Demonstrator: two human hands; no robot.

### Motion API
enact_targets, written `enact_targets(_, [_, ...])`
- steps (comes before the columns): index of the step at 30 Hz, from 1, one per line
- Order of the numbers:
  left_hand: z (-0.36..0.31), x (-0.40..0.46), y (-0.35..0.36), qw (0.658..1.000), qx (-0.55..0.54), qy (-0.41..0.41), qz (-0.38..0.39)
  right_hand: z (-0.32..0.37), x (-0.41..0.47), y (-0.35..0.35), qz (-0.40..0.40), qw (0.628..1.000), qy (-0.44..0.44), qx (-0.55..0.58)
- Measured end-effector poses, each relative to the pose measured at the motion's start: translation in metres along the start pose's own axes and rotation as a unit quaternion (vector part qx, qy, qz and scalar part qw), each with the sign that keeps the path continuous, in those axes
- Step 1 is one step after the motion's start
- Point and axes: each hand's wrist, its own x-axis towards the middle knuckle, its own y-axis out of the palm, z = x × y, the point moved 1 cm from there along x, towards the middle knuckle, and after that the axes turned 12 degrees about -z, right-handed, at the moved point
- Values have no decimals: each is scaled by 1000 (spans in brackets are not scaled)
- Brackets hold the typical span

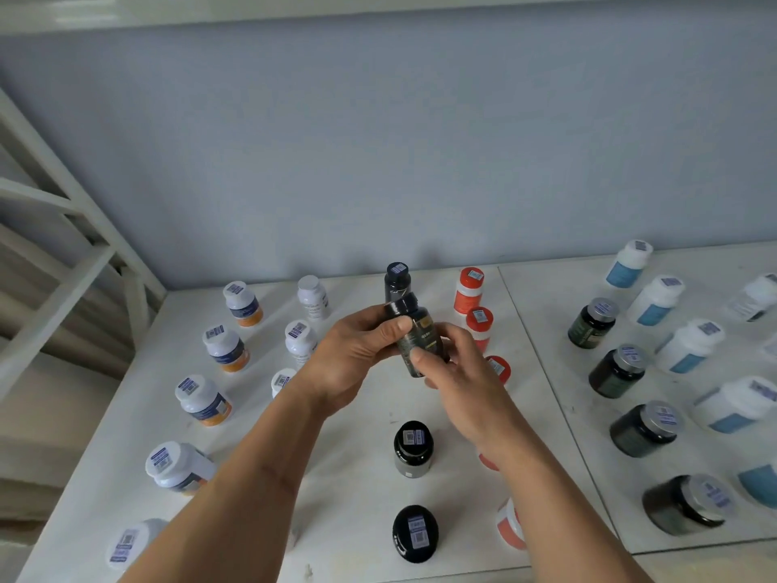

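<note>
Both hands held one bottle (416, 338) in the air above the table (357, 456). The left hand (357, 351) wrapped its fingers round the upper part from the left, its thumb (399, 324) lying across the front just below the cap. The right hand (458, 385) gripped the lower part from the right, its thumb (420, 355) pressed on the label. Its other fingers curled behind and were mostly hidden. The bottle was black and tilted, with the cap up toward the left fingertips and the base down toward the right palm.

Just beyond the fingertips a far black bottle (397, 281) stood upright on the table. Below the wrists, nearer the person, stood two near black bottles (414, 448). A row of red bottles (469, 290) ran just right of the right fingers, partly covered by that hand. White bottles (241, 305) with orange bands stood well left of the left hand. Dark jars (593, 326) and blue bottles (628, 263) stood well to the right of the right hand.
</note>
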Motion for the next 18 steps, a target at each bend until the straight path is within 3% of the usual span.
enact_targets(5, [7,-1,-6,1000,5,-14,18,-2,-3,7,-11,998,-35,-45])
enact_targets(14, [9,-3,-19,998,60,-17,27,-3,9,12,22,997,-20,-73])
enact_targets(16, [8,-4,-19,996,82,-1,-25,-5,11,18,24,995,-15,-95])
enact_targets(18, [12,-4,-22,964,229,46,-124,-11,14,23,19,990,-13,-137])
